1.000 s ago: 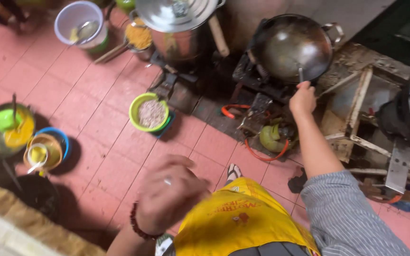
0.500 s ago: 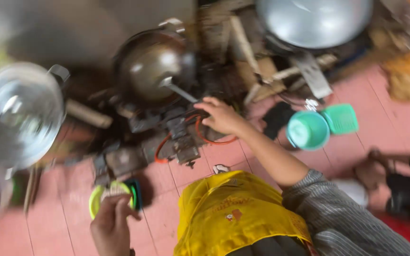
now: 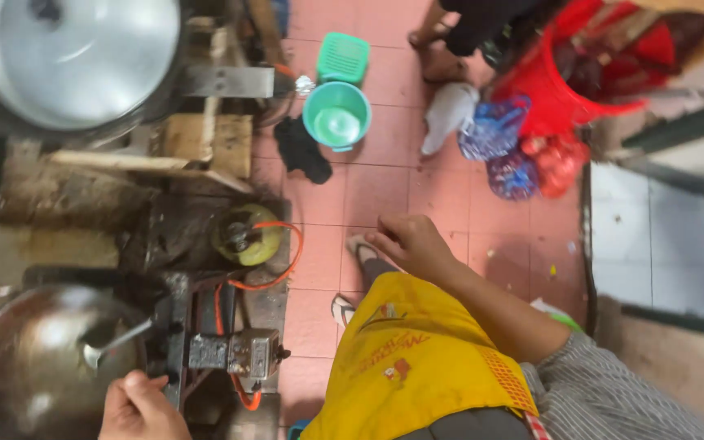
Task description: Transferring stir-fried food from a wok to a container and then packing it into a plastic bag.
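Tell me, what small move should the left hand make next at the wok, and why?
Probably close the left hand on the ladle handle. The hand sits just below the handle's end, the ladle bowl rests inside the wok, and the right hand hangs free.

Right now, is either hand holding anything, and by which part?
The left hand has its grip on the handle end of a metal ladle whose bowl rests in the wok. The right hand hangs empty above the pink tiled floor.

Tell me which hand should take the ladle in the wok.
Left: the left hand sits beside the ladle at the wok; the right hand hovers empty over the floor tiles.
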